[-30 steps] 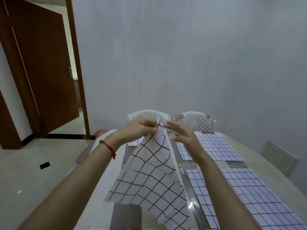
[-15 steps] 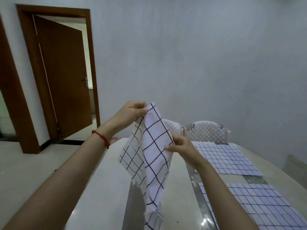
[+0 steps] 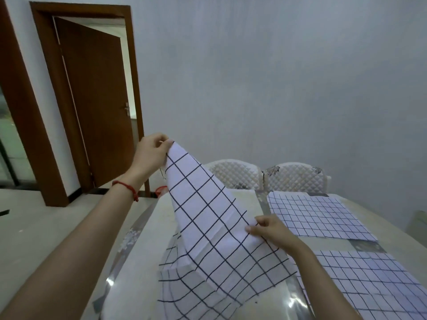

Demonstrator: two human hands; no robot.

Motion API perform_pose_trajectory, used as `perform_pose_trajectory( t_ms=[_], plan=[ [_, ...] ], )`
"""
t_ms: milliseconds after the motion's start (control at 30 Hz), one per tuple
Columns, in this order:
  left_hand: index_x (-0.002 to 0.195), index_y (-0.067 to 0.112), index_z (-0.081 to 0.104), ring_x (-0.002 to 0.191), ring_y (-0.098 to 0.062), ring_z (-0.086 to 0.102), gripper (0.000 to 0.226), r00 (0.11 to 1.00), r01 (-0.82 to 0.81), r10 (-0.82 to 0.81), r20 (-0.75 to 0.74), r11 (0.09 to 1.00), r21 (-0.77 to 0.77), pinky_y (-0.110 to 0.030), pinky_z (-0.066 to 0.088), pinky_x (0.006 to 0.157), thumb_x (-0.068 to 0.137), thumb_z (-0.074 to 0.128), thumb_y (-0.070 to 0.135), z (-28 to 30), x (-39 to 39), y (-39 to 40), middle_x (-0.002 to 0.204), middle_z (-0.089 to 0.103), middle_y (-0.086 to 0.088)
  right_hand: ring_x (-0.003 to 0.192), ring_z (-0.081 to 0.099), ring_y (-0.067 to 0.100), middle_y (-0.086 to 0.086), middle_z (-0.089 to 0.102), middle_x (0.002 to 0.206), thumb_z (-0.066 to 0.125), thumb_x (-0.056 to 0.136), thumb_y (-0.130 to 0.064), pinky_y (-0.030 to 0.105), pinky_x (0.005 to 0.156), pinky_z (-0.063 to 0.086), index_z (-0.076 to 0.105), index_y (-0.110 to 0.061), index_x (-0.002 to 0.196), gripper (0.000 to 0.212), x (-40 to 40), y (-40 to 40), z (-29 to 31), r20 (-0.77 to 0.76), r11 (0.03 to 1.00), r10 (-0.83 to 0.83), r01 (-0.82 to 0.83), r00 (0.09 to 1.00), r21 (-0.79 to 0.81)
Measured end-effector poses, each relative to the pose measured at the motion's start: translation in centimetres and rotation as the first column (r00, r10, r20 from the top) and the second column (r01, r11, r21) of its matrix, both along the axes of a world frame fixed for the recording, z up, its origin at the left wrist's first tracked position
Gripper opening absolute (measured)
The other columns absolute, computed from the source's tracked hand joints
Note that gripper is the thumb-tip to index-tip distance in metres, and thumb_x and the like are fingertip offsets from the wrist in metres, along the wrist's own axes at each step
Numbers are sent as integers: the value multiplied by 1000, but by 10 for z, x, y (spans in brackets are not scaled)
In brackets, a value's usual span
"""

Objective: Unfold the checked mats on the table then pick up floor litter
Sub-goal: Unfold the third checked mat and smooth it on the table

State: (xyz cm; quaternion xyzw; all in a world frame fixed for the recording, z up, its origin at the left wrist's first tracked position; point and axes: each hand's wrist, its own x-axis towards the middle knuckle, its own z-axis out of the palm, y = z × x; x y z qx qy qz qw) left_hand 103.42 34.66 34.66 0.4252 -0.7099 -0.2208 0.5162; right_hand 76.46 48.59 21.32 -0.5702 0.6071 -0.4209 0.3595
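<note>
A white mat with a black check [image 3: 208,232] hangs partly unfolded above the pale table [image 3: 159,218]. My left hand [image 3: 151,153] pinches its top corner, raised high at the left. Lower and to the right, my right hand [image 3: 268,229] pinches the mat's right edge. The mat's lower part drapes down and spreads over the table near me. Two other checked mats lie flat on the table's right side, one far [image 3: 316,215] and one near [image 3: 369,280].
Two white quilted chairs [image 3: 265,179] stand at the table's far end against the grey wall. A brown door [image 3: 97,98] stands open at the left. The pale floor [image 3: 34,222] lies left of the table, with a small dark object [image 3: 4,212] at the frame's edge.
My hands have drawn apart: the left stays raised with the corner, the right has slid down and right along the edge. The mat has opened from a narrow hanging fold into a wide sheet.
</note>
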Motion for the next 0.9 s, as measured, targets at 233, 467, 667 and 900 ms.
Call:
perform_pose_trajectory(
  t_ms=[233,467,667,900],
  plan=[
    [84,10,63,84,-25,54,20,974,-208,188,126,962,174,-32,41,75,92,50,24,-87,23,-36,83,59,-5,33,28,3,-11,30,39,74,76,-27,15,40,24,47,-22,41,44,-33,-26,18,-195,992,-125,128,973,1],
    [87,4,64,85,-34,56,22,958,-275,230,169,899,340,-30,37,71,92,48,19,-172,32,-52,83,62,-18,33,31,8,-9,28,40,77,71,-35,18,37,26,40,-18,41,50,-37,-71,-7,-406,977,-74,148,911,156],
    [68,2,56,73,-25,49,26,935,-348,256,245,795,496,-28,33,65,90,47,10,-243,35,-80,74,56,-19,53,51,17,3,54,56,73,75,-42,23,50,37,57,-13,60,36,-40,-115,-58,-581,940,45,162,813,299],
    [64,5,52,70,-27,49,28,916,-400,300,264,687,606,-29,34,61,90,44,10,-328,29,-118,74,56,-15,103,57,25,11,63,114,64,84,-37,30,82,42,62,-13,110,35,-54,-150,-136,-649,898,-35,309,760,313]
  ],
)
